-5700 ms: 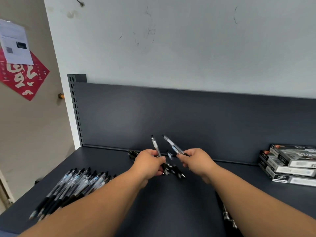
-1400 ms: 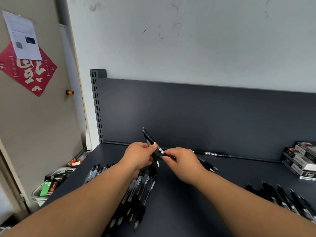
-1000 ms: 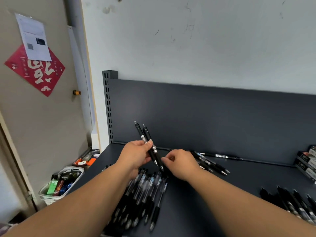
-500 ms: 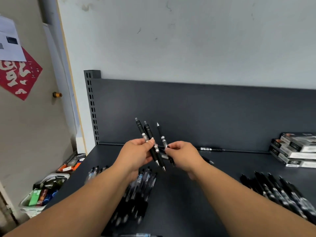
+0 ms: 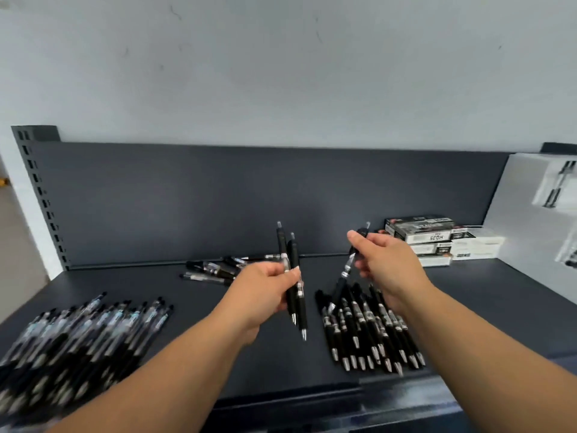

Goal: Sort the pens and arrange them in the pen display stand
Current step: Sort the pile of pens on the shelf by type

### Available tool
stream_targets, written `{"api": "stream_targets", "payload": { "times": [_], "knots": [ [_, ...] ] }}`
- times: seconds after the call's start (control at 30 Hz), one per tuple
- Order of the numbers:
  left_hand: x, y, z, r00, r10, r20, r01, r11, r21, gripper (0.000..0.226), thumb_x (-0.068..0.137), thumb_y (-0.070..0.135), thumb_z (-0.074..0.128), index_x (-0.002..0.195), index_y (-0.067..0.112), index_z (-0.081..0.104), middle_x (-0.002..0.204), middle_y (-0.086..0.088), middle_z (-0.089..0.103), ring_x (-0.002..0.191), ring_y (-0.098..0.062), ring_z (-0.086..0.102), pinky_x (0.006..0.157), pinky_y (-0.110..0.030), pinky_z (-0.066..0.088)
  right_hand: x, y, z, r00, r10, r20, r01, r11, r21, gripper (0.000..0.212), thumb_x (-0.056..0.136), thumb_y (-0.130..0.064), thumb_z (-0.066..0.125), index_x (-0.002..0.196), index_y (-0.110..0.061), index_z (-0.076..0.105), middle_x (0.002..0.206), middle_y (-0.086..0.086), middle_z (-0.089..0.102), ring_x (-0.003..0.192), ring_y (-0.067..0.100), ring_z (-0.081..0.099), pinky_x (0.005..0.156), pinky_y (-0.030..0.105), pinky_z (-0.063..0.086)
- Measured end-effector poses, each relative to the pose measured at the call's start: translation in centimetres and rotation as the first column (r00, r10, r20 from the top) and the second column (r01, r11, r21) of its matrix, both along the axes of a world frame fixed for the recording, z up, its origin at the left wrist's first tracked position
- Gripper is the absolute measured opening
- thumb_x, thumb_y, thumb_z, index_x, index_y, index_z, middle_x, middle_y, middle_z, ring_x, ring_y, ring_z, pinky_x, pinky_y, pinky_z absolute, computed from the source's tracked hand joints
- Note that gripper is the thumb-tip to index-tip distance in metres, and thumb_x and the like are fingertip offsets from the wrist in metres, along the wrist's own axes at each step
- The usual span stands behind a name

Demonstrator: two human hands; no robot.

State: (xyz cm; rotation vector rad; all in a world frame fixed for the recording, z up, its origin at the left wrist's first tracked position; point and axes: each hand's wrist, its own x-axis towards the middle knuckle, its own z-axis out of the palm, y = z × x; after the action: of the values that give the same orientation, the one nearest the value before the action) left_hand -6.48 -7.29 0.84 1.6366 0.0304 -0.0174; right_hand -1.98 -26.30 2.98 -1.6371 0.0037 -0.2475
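Left hand (image 5: 265, 285): fingers pinch two black pens (image 5: 293, 251), nearly upright, tips down.
Right hand (image 5: 387, 264): fingers curl round a single pen (image 5: 345, 273), slanted above the row of black pens (image 5: 368, 329).
Shelf (image 5: 249, 360): blurred pile of clear pens (image 5: 81, 332) left; loose pens (image 5: 215, 270) at back; boxes (image 5: 431, 235) right.

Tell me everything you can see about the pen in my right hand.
The pen looks like a slim plastic click pen: black upper barrel, clear labelled middle, black grip, silver tip. The right hand pinches its upper part. It is tilted, clicker end up toward the back, tip down and left over the row of black pens on the shelf. Whether the tip touches them cannot be told.
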Motion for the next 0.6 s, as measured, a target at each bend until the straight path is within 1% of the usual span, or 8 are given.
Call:
{"api": "stream_targets", "payload": {
  "times": [0.1,0.2,0.27,0.33,0.4,0.47,0.53,0.6],
  "knots": [
    [0.6,-2.0,-2.0,0.995,-0.01,-0.101,0.033,0.975,0.219,0.027,0.087,0.03,0.068,0.102,0.007,0.068,0.086,-0.004,0.071,0.078,-0.018,0.066,0.08,-0.038,0.057,-0.4,-2.3,-1.3,0.997,0.057,-0.05,-0.065,0.982,-0.175,0.02,0.088,-0.031,0.069,0.08,-0.014,0.065,0.058,-0.004,0.054,0.043,0.007,0.048,0.043,0.021,0.04],
    [0.6,-3.3,-3.2,0.986,0.062,-0.157,0.016,0.89,0.456,0.024,0.086,0.031,0.067,0.081,0.008,0.064,0.075,-0.004,0.061,0.067,-0.016,0.059,0.059,-0.027,0.053,-0.1,-2.5,-2.6,0.979,0.145,-0.144,-0.186,0.921,-0.343,0.016,0.088,-0.031,0.069,0.088,-0.015,0.068,0.056,-0.004,0.058,0.042,0.007,0.053,0.043,0.022,0.045],
    [0.5,-3.9,-3.4,0.984,0.109,-0.142,-0.004,0.808,0.589,0.027,0.087,0.033,0.066,0.072,0.013,0.056,0.064,-0.003,0.051,0.059,-0.016,0.055,0.062,-0.028,0.05,0.5,-2.0,-3.1,0.97,0.159,-0.182,-0.225,0.87,-0.439,0.018,0.087,-0.035,0.069,0.088,-0.018,0.067,0.057,0.0,0.062,0.047,0.012,0.058,0.053,0.028,0.055],
    [0.3,-4.3,-3.4,0.984,0.146,-0.101,-0.041,0.742,0.669,0.027,0.087,0.036,0.065,0.072,0.015,0.057,0.061,0.0,0.052,0.055,-0.015,0.053,0.062,-0.027,0.048,1.2,-1.3,-3.4,0.969,0.171,-0.177,-0.242,0.801,-0.548,0.028,0.085,-0.04,0.07,0.102,-0.019,0.067,0.073,0.003,0.069,0.059,0.015,0.065,0.068,0.032,0.059],
    [-0.1,-4.8,-3.3,0.986,0.152,-0.062,-0.06,0.686,0.726,0.025,0.086,0.04,0.066,0.093,0.015,0.065,0.079,0.002,0.062,0.07,-0.013,0.058,0.071,-0.028,0.048,1.6,-1.0,-3.6,0.975,0.175,-0.137,-0.22,0.682,-0.698,0.059,0.082,-0.044,0.071,0.134,-0.021,0.053,0.105,0.003,0.069,0.087,0.017,0.067,0.081,0.029,0.054],
    [-0.7,-5.1,-3.3,0.987,0.157,-0.029,-0.073,0.603,0.794,0.043,0.086,0.043,0.065,0.119,0.017,0.06,0.109,0.003,0.064,0.097,-0.014,0.06,0.082,-0.025,0.048,1.3,-1.2,-3.7,0.972,0.216,-0.093,-0.2,0.553,-0.809,0.072,0.081,-0.042,0.072,0.144,-0.025,0.041,0.119,0.0,0.062,0.11,0.018,0.057,0.091,0.026,0.046],
    [-1.2,-5.4,-3.5,0.989,0.151,0.001,-0.087,0.566,0.82,0.046,0.086,0.043,0.064,0.125,0.018,0.057,0.113,0.005,0.062,0.106,-0.014,0.058,0.088,-0.025,0.047,0.9,-1.4,-4.0,0.956,0.277,-0.093,-0.223,0.485,-0.846,0.066,0.081,-0.038,0.073,0.14,-0.027,0.046,0.124,-0.001,0.059,0.118,0.017,0.052,0.092,0.023,0.039],
    [-1.4,-5.5,-3.8,0.988,0.151,0.011,-0.095,0.564,0.82,0.041,0.087,0.041,0.064,0.122,0.02,0.059,0.102,0.009,0.059,0.099,-0.012,0.058,0.083,-0.022,0.045,0.7,-1.4,-4.3,0.946,0.309,-0.1,-0.238,0.45,-0.861,0.054,0.083,-0.037,0.071,0.133,-0.027,0.053,0.123,-0.004,0.06,0.115,0.014,0.053,0.087,0.019,0.036]
  ]
}}
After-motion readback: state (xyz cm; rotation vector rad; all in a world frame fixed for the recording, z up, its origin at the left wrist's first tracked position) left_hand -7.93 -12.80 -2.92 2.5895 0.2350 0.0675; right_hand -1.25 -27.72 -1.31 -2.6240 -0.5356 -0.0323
